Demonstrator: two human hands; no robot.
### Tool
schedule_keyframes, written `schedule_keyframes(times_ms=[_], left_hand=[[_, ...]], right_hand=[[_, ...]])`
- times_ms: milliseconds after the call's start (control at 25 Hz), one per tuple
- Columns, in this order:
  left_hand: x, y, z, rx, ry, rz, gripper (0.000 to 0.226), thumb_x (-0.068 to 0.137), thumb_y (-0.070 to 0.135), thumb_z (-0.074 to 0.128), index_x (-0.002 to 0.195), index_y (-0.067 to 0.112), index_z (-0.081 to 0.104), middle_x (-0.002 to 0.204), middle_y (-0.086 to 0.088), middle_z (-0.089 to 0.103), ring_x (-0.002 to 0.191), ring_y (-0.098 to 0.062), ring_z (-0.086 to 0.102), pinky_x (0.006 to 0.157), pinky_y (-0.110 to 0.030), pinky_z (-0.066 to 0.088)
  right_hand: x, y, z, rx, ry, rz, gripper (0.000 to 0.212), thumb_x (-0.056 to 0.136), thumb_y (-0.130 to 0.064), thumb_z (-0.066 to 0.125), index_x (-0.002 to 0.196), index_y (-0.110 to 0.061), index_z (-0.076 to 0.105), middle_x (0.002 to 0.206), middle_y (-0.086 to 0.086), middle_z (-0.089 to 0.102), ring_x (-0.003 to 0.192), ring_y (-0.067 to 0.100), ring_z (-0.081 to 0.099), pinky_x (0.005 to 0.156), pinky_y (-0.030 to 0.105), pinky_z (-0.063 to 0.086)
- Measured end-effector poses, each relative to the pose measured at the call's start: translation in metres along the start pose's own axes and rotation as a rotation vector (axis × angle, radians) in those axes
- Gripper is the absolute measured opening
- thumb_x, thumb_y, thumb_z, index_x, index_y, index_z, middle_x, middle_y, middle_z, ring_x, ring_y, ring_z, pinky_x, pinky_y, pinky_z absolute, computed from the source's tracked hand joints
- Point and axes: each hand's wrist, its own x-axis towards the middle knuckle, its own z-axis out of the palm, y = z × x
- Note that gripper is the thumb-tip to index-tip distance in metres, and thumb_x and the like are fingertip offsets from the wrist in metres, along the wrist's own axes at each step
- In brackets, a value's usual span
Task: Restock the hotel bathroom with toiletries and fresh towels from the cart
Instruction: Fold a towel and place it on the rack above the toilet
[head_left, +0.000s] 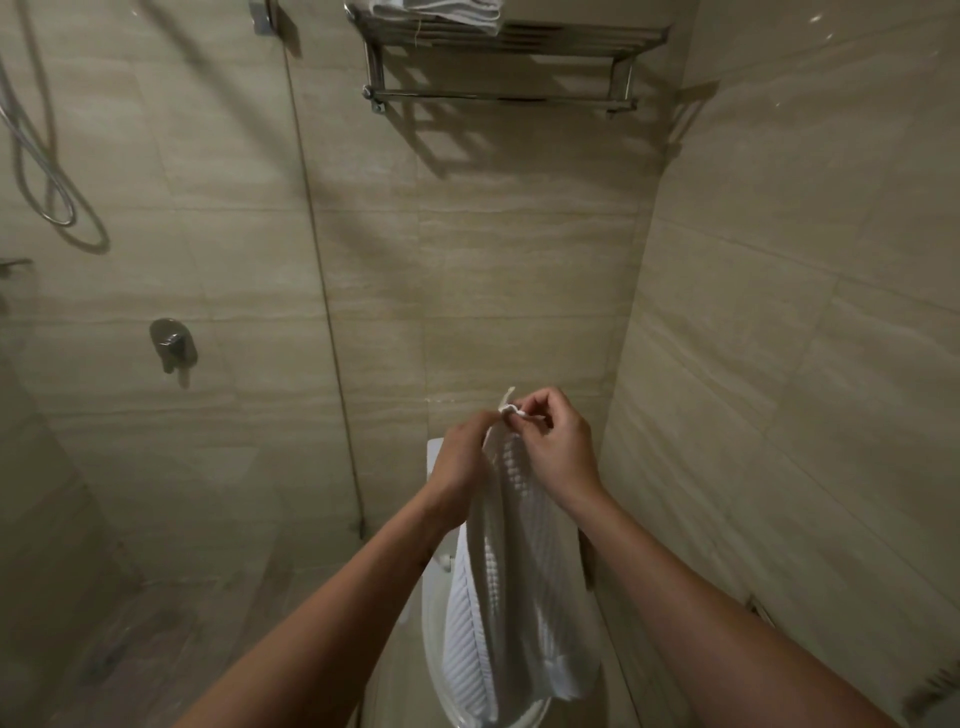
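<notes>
I am holding a white waffle-weave cotton towel by its top edge, and it is hanging lengthwise, directly above the white ceramic toilet, with its lower end draping down over the toilet's lid area. Whether the lower end is touching the lid, I cannot tell.

My left hand is gripping the upper edge of the towel from the left side, fingers curled into the fabric. My right hand is pinching the bunched top corner between thumb and fingertips, the remaining fingers curled. Both hands are working close together, nearly touching, above the toilet's tank end. Both forearms are reaching in from the near side of the toilet, one on each side of the hanging cloth.

A chrome wall-mounted towel rack is sitting high above the toilet on the beige marble-patterned tiled wall. A folded white towel is resting on the rack's upper shelf, toward its left end, partly cut off by the frame edge.

To the left of the toilet, a clear glass shower partition is standing upright. Beyond it, further left of the toilet, a round chrome mixer valve is showing on the wall, and a looped metal shower hose is hanging higher up.
</notes>
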Motion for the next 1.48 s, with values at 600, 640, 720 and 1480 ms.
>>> schedule_keyframes(times_ms=[600, 640, 720, 1480], left_hand=[[-0.014, -0.009, -0.004, 0.097, -0.070, 0.178, 0.026, 0.102, 0.044, 0.052, 0.120, 0.033, 0.068, 0.113, 0.003, 0.074, 0.107, -0.013, 0.069, 0.083, -0.024, 0.054], [-0.013, -0.010, -0.007, 0.121, -0.099, 0.172, 0.026, 0.102, 0.042, 0.053, 0.121, 0.034, 0.067, 0.113, 0.004, 0.074, 0.107, -0.012, 0.069, 0.083, -0.023, 0.054], [-0.013, -0.014, -0.010, 0.143, -0.133, 0.131, 0.025, 0.100, 0.029, 0.055, 0.121, 0.031, 0.068, 0.110, 0.003, 0.075, 0.104, -0.013, 0.070, 0.079, -0.023, 0.055], [-0.045, -0.101, -0.033, 0.342, 0.115, -0.036, 0.023, 0.089, 0.000, 0.060, 0.075, 0.017, 0.065, 0.067, 0.011, 0.065, 0.064, -0.011, 0.060, 0.054, -0.024, 0.050]], right_hand=[[-0.001, -0.011, 0.001, 0.205, -0.131, 0.277, 0.003, 0.093, -0.004, 0.067, 0.093, -0.008, 0.066, 0.088, 0.002, 0.070, 0.077, 0.002, 0.063, 0.071, 0.013, 0.051], [0.000, -0.012, 0.002, 0.226, -0.146, 0.305, 0.007, 0.093, -0.003, 0.066, 0.091, -0.009, 0.063, 0.089, 0.004, 0.069, 0.079, 0.006, 0.064, 0.072, 0.016, 0.052], [0.001, -0.014, 0.002, 0.222, -0.141, 0.338, 0.013, 0.090, 0.001, 0.069, 0.087, -0.010, 0.061, 0.090, 0.005, 0.070, 0.080, 0.011, 0.065, 0.076, 0.025, 0.053], [-0.011, -0.017, 0.001, 0.138, 0.014, 0.167, 0.028, 0.076, 0.007, 0.079, 0.074, -0.015, 0.062, 0.078, 0.000, 0.072, 0.073, 0.004, 0.067, 0.072, 0.017, 0.053]])
